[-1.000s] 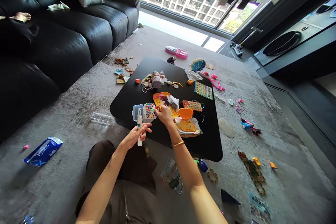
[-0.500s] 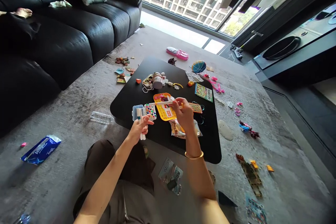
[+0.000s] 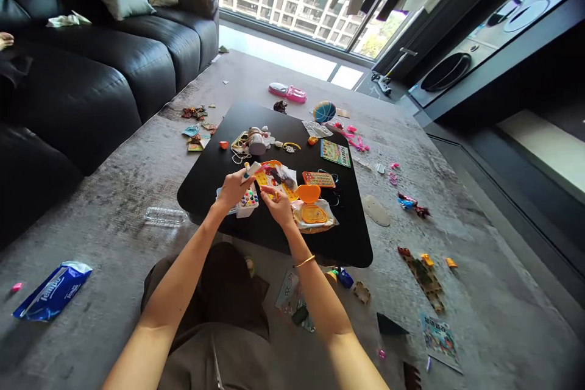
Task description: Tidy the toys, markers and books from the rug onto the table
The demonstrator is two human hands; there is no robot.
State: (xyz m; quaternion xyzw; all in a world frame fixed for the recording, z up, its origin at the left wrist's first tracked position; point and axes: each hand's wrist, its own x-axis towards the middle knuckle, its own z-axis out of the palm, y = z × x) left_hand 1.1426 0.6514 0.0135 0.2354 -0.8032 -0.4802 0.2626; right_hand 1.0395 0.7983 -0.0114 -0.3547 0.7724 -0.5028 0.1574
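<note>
My left hand (image 3: pixel 234 186) is closed around a couple of white pen-like sticks (image 3: pixel 249 168), held over a small white box of coloured beads (image 3: pixel 249 200) on the low black table (image 3: pixel 274 237). Just right of that box, my right hand (image 3: pixel 278 205) rests with its fingers pinched together at the edge of a yellow card (image 3: pixel 267 175). What the fingers hold is too small to make out. An orange compact on a plastic bag (image 3: pixel 311 206) lies right beside my right hand.
The table also carries a pink-white jar (image 3: pixel 257 140), an orange button toy (image 3: pixel 319 179) and a green booklet (image 3: pixel 335 153). Toys and papers litter the grey carpet around it. A black sofa (image 3: pixel 91 73) stands left, a blue tissue pack (image 3: pixel 50 290) lies near left.
My left hand has gone forward from my lap to above the bead box, still with the white sticks. My right hand has come down beside the box; the thin stick it held no longer shows.
</note>
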